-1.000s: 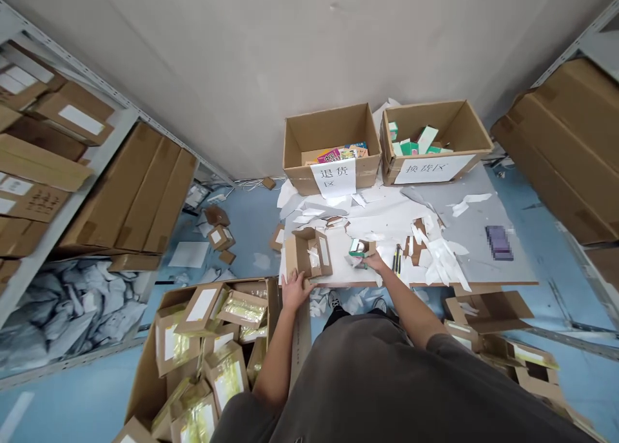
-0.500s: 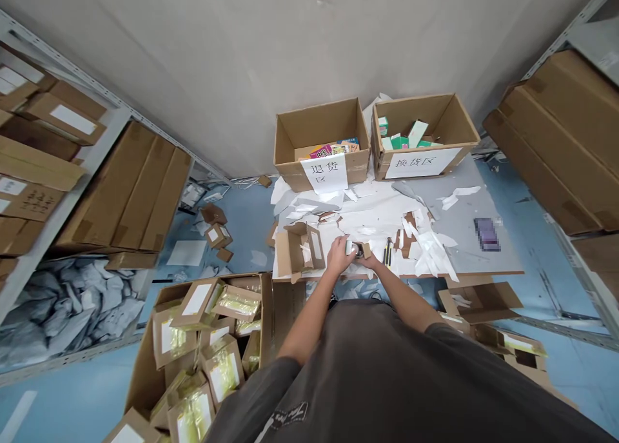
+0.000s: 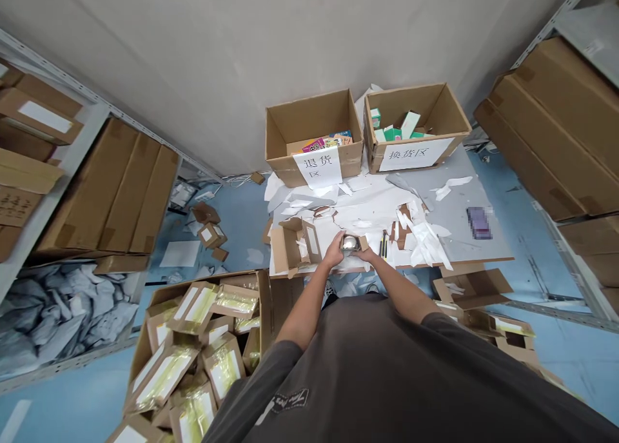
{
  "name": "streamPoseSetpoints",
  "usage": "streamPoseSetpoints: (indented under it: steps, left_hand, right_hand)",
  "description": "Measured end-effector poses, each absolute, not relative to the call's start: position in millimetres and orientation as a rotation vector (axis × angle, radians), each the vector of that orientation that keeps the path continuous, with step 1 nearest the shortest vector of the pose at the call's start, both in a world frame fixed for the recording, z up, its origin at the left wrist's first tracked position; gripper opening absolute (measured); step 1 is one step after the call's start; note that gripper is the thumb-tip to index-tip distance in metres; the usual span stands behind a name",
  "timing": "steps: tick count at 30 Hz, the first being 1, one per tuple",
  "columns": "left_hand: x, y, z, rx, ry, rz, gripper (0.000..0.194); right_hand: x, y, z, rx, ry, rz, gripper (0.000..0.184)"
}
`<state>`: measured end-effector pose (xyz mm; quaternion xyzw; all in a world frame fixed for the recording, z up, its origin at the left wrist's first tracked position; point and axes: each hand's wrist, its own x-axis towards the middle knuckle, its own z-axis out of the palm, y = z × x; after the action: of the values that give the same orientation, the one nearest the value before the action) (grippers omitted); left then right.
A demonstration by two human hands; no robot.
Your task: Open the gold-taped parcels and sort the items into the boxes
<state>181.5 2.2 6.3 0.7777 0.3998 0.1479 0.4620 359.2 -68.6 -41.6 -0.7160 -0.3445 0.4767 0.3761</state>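
both hands on the shiny round item (image 3: 351, 242): left hand (image 3: 334, 250) on its left side, right hand (image 3: 366, 254) at its right with a small cardboard piece (image 3: 363, 242). item's at the near edge of the worktop (image 3: 483, 251), between the open carton (image 3: 286, 248) and two cutters (image 3: 383, 244). two big labelled boxes (image 3: 314, 122) behind.

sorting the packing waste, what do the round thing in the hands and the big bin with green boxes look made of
The round item looks like polished metal, silvery with bright reflections, though shiny coated plastic or glass is possible. The bin with green boxes seems to be matte brown corrugated cardboard, judging by its colour and folded panels.
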Motion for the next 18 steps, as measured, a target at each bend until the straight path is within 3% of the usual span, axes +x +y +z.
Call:
streamPoseSetpoints:
  steps: [3,5,7,10,14,18]
  left_hand:
    - [188.0,-1.5,1.4,1.883,0.949,0.363,0.099]
    - [191.9,-1.9,0.7,1.872,0.974,0.38,0.094]
    - [194.3,-1.4,1.0,1.869,0.973,0.396,0.087]
    - [194.9,-1.5,1.0,1.851,0.962,0.424,0.083]
    - [192.7,-3.9,-2.2,1.805,0.987,0.457,0.084]
    - [191.6,-4.8,-7.4,1.743,0.96,0.483,0.087]
  right_hand:
    - [354.9,-75.8,-38.5,-1.747,-0.922,1.226,0.09]
    - [351.6,-84.6,-34.3,-1.706,-0.913,1.24,0.106]
    - [349.5,-94.1,-27.9,-1.678,-0.879,1.245,0.11]
    - [350.5,-102.1,-14.6,-1.627,-0.804,1.202,0.096]
    - [361.7,-97.3,3.4,-1.675,-0.675,1.087,0.064]
    - [373.5,-92.2,10.9,-1.637,-0.548,1.156,0.059]
